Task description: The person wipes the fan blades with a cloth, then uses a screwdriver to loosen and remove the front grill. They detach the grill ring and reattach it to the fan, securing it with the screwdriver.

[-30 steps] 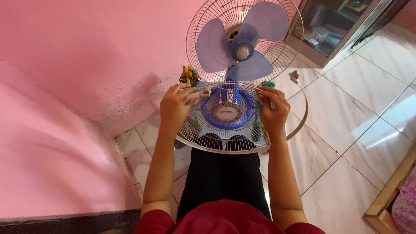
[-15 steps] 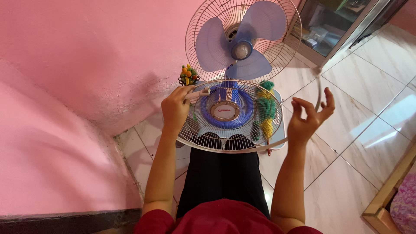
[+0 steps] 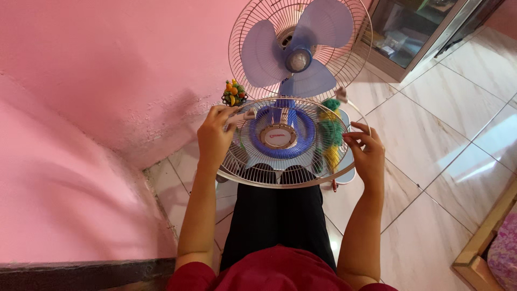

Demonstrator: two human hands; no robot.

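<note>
A round wire fan guard (image 3: 285, 143) is gripped at its left rim by the left hand (image 3: 214, 137) and pinched at its right rim by the right hand (image 3: 366, 153), held flat above the lap. Just behind it stands a fan with blue blades (image 3: 296, 51), against a pink wall (image 3: 102, 81).

1 fan (image 3: 293, 54), 1 loose grille (image 3: 280, 143), 2 hands (image 3: 214, 137)

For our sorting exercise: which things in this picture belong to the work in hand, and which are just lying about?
In hand:
front fan grille, in left hand and right hand
fan with blue blades

Lying about:
toy fruit ornament
glass cabinet
</note>
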